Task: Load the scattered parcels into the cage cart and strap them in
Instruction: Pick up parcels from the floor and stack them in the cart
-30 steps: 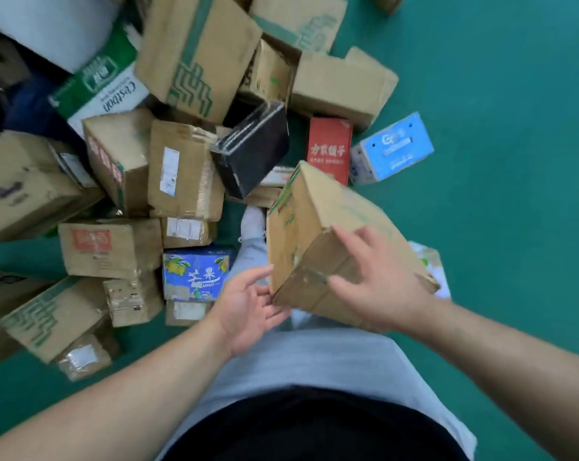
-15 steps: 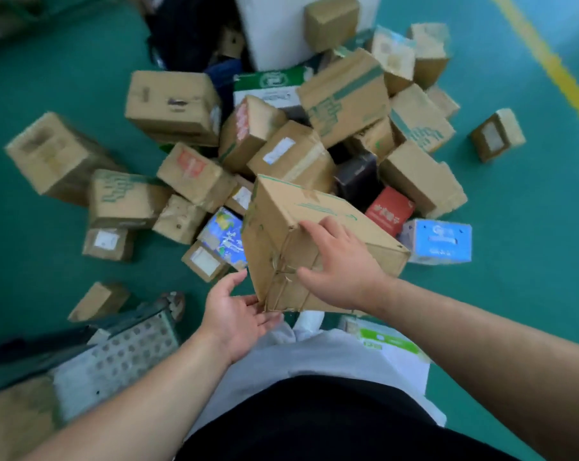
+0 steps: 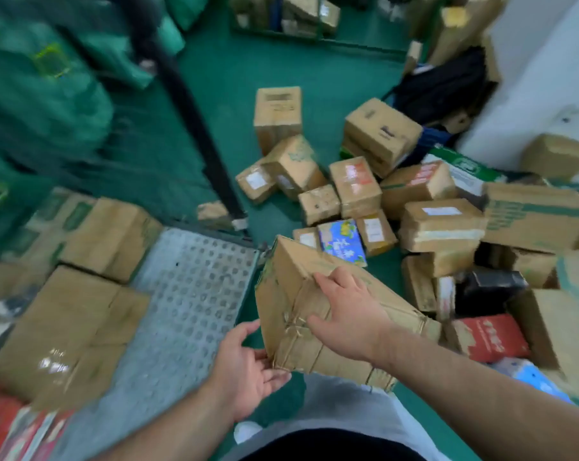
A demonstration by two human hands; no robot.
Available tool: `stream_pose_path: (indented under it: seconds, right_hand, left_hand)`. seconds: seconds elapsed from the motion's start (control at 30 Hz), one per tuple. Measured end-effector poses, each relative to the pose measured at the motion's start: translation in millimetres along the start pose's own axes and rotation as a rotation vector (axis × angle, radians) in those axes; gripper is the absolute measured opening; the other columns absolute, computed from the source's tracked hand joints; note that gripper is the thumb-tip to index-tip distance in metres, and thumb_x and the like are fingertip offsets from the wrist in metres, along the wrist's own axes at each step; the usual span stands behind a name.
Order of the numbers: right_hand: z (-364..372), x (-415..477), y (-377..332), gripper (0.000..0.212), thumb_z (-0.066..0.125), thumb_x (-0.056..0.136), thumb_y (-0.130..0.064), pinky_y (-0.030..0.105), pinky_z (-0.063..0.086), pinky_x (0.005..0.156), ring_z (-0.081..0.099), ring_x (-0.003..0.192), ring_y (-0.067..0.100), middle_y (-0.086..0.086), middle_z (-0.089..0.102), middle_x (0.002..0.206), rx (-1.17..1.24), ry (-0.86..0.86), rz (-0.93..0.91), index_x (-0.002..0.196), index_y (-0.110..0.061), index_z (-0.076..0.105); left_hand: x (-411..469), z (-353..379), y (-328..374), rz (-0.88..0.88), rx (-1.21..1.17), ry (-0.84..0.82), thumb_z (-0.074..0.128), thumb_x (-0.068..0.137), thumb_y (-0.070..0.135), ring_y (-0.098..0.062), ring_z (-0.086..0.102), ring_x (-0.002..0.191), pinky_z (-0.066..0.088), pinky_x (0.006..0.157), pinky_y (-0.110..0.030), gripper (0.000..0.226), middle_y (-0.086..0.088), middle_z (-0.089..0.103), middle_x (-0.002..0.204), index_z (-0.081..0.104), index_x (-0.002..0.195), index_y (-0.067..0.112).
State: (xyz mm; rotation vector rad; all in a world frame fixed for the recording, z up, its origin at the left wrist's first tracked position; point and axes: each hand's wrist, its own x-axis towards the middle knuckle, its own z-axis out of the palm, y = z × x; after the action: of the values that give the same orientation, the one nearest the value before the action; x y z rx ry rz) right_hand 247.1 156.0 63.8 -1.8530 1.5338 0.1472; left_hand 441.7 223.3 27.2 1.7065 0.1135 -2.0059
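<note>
Tied parcel [image 3: 288, 287], tilted beside cart floor [image 3: 188, 294]: right hand [image 3: 348, 314] clasps top edge, left hand [image 3: 244, 364] open-palmed under low corner; may slip off that slight support.

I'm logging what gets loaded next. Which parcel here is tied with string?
The brown carton held by the left hand and right hand, beside the cart floor: twine is knotted across its near end. No other shows string.

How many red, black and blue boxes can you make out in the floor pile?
Red box: 1
Black box: 1
Blue: 2, the fruit-printed box and the pale blue box
Total: 4
</note>
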Motion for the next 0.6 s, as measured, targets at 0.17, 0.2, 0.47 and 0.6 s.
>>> stream_pose_path:
  seconds: [0.17, 0.2, 0.47, 0.6]
  right_hand:
    - [71.5, -35.3, -120.4, 0.082, 0.044, 0.086, -0.057, 0.039, 0.027, 0.120, 0.032, 0.140, 0.024, -0.003, 0.034, 0.145, -0.126, -0.104, -0.160, 0.159, -0.027, 0.024]
    - [85.2, -39.9, -148.6, 0.085, 0.040, 0.083, -0.059, 0.039, 0.026, 0.120, 0.030, 0.141, 0.023, -0.004, 0.033, 0.146, -0.163, -0.129, -0.212, 0.160, -0.027, 0.023]
    - [165.9, -53.2, -311.4, 0.080, 0.040, 0.089, -0.058, 0.041, 0.033, 0.115, 0.039, 0.135, 0.026, -0.004, 0.032, 0.145, -0.389, -0.236, -0.551, 0.161, -0.029, 0.018]
    - [193.5, -46.0, -369.4, 0.074, 0.045, 0.090, -0.053, 0.041, 0.033, 0.115, 0.038, 0.134, 0.024, -0.004, 0.033, 0.144, -0.490, -0.254, -0.708, 0.157, -0.027, 0.025]
  left_hand:
    - [-56.1, -128.5, -52.2, 0.045, -0.304, 0.060, 0.064, 0.071, 0.048, -0.038, 0.068, 0.108, 0.051, 0.102, -0.047, 0.077, -0.025, 0.071, 0.117, 0.058, 0.125, -0.008]
    - [-68.1, -155.6, -62.0, 0.071, -0.386, 0.077, 0.065, 0.065, 0.048, -0.038, 0.067, 0.107, 0.050, 0.103, -0.047, 0.081, -0.025, 0.070, 0.117, 0.058, 0.124, -0.008]
    - [-116.7, -302.9, -115.0, 0.208, -0.817, 0.150, 0.060, 0.085, 0.045, -0.040, 0.066, 0.103, 0.053, 0.096, -0.047, 0.071, -0.027, 0.068, 0.123, 0.055, 0.125, -0.013]
    - [-119.3, -346.2, -119.3, 0.306, -0.959, 0.173, 0.065, 0.070, 0.050, -0.037, 0.061, 0.105, 0.048, 0.105, -0.048, 0.084, -0.025, 0.067, 0.116, 0.059, 0.126, -0.012]
